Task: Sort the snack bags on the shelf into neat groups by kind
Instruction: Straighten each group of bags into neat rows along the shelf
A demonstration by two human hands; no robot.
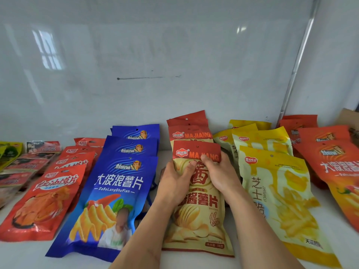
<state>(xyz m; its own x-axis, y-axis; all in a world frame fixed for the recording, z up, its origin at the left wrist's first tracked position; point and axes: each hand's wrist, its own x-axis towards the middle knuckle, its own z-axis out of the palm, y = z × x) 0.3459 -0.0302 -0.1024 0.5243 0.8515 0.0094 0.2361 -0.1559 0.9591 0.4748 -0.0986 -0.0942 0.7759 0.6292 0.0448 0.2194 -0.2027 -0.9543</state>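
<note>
A beige MAJIANG chip bag with a red top lies at the front of its stack in the middle of the white shelf. My left hand grips its upper left edge, thumb on the front. My right hand grips its upper right side, thumb just under the red band. More MAJIANG bags lie overlapped behind it. A stack of blue chip bags lies to the left and yellow cheese-stick bags to the right.
Red bags lie further left, with dark red packs and a green pack at the far left. Orange-red bags fill the far right beside a cardboard box. A whiteboard stands close behind everything.
</note>
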